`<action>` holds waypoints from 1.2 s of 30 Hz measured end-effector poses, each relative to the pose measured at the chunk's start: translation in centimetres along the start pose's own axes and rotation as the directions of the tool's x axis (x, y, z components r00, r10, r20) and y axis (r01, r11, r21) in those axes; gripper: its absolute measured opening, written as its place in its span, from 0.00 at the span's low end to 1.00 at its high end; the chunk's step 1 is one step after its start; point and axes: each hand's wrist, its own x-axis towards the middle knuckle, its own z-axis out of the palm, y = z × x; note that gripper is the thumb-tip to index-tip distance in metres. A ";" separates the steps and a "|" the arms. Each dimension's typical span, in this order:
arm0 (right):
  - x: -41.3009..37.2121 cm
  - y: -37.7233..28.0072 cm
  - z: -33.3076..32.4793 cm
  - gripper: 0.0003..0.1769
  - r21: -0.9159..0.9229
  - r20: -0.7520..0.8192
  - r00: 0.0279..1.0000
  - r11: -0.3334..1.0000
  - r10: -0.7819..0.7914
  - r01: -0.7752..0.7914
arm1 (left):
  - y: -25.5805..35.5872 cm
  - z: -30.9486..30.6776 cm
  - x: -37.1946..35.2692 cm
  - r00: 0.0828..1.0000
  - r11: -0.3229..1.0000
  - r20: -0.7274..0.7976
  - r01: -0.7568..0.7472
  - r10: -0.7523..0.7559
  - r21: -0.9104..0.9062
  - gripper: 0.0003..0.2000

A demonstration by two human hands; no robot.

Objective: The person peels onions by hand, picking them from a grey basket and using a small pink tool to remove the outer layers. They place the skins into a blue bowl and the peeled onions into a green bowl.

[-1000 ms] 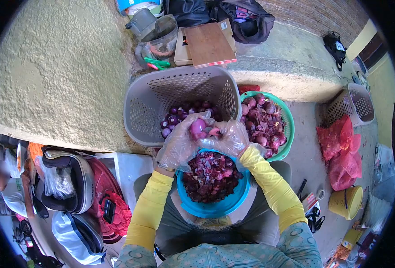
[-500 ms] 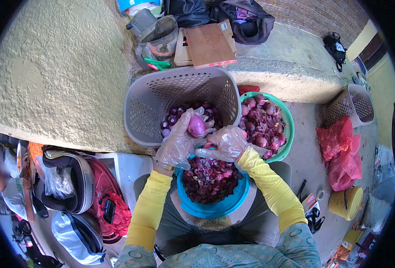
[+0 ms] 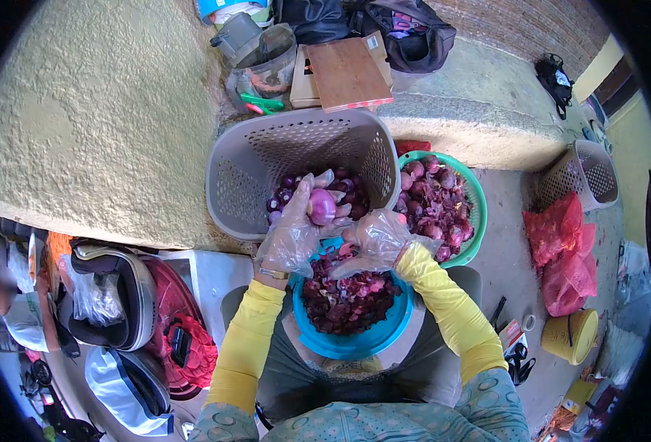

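My left hand [image 3: 294,234], in a clear plastic glove, has its fingers round a smooth purple onion [image 3: 322,207] above the grey basket's near rim. My right hand [image 3: 378,237], gloved the same way, is just right of it with fingers curled; whatever they hold is hidden. Beneath both hands is a blue basin [image 3: 313,342] with dark red onion skins [image 3: 344,306]. Peeled onions [image 3: 355,193] lie inside the grey perforated basket [image 3: 233,173]. To the right, a green basin [image 3: 480,214] holds onions with dry skins [image 3: 432,199].
A brown board [image 3: 347,74] and a dark bag [image 3: 417,40] lie on the ledge behind the basket. Red net sacks [image 3: 561,254], a second basket [image 3: 587,177] and a yellow bucket [image 3: 570,335] are at right. Bags [image 3: 115,295] are at left, near another person [image 3: 31,302].
My left fingers have spread a little around the onion, which has turned slightly. My right hand has shifted slightly. The basins and baskets stay in place.
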 end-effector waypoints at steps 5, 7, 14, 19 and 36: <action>0.1 0.0 0.4 0.36 0.055 -0.024 0.999 0.998 0.038 -0.037 | 0.2 -0.1 0.5 0.999 0.996 -0.020 0.043 -0.044 -0.073 0.22; 0.0 0.1 0.8 0.36 0.056 -0.057 0.998 0.998 0.037 -0.034 | 0.5 0.4 0.2 0.995 0.993 -0.061 0.072 -0.078 -0.088 0.21; 0.0 0.4 0.8 0.37 0.010 -0.135 0.988 0.997 -0.074 0.076 | 0.2 0.8 -0.1 0.993 0.977 -0.050 0.094 -0.106 -0.190 0.20; 0.1 0.6 1.4 0.37 0.066 -0.134 0.990 0.996 -0.047 0.056 | -0.4 -0.7 0.7 0.995 0.975 -0.049 0.069 -0.081 -0.212 0.20; -0.2 0.4 1.5 0.28 0.144 -0.190 0.979 0.984 -0.076 0.105 | 0.9 -0.8 1.1 0.965 0.875 -0.112 0.163 -0.238 -0.455 0.24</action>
